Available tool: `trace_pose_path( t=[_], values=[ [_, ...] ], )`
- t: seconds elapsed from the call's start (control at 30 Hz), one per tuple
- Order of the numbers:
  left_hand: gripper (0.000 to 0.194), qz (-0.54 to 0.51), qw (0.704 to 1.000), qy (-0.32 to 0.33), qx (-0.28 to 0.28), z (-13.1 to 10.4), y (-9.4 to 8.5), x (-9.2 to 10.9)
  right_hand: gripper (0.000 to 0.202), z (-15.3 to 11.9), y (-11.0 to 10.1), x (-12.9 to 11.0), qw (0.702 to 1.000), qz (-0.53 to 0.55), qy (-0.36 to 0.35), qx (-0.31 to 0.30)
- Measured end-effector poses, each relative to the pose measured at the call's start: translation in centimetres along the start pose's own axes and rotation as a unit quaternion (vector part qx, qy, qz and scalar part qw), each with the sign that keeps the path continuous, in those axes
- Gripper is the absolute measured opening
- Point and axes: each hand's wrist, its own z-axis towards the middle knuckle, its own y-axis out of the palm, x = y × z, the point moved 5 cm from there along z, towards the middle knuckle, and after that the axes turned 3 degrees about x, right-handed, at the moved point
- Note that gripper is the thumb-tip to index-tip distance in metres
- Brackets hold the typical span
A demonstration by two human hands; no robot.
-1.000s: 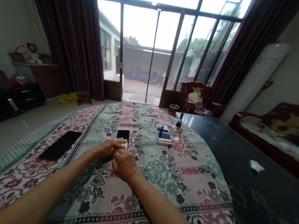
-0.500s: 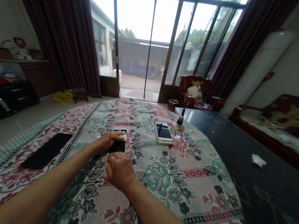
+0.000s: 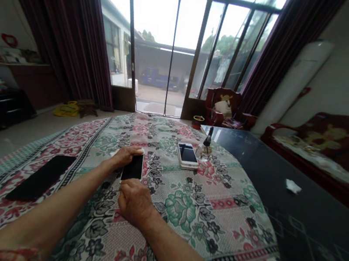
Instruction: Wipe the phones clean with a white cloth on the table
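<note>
A phone with a dark screen and white frame [image 3: 133, 169] lies on the patterned tablecloth [image 3: 148, 232]. My left hand [image 3: 127, 155] is at its top edge, fingers closed on a small white cloth [image 3: 139, 151] that touches the phone. At the phone's bottom edge, my right hand [image 3: 134, 199] has its fingers curled against the frame. Further back, a stack of white phones [image 3: 188, 155] lies beside a clear bottle with a black top [image 3: 205, 148]. A flat black item [image 3: 41, 177] is to the left.
To the right, a dark glossy table [image 3: 254, 169] adjoins the cloth-covered one and bears a crumpled white tissue [image 3: 293, 187]. A red chair [image 3: 222, 107] and a wooden sofa [image 3: 335, 138] stand beyond, near a glass door.
My left hand has moved with the white cloth from over the upper screen to the phone's top edge, uncovering more screen. The whole view has shifted slightly.
</note>
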Motion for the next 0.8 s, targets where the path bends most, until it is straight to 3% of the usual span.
trace_pose_path(
  t=[0.37,0.67,0.8],
  values=[
    [0.055,0.085,0.984,0.148,-0.054,-6.6,0.1,3.0,0.008,-0.2,-0.6,0.2,0.999,-0.037,0.02,0.017],
    [0.049,0.103,0.978,0.178,-0.044,-10.3,-0.1,3.7,0.009,-1.3,-1.6,1.2,0.995,-0.045,0.074,0.042],
    [0.048,0.09,0.978,0.182,-0.042,-10.4,-0.2,3.3,0.01,-1.2,-1.7,1.1,0.996,-0.048,0.074,0.032]
  ],
)
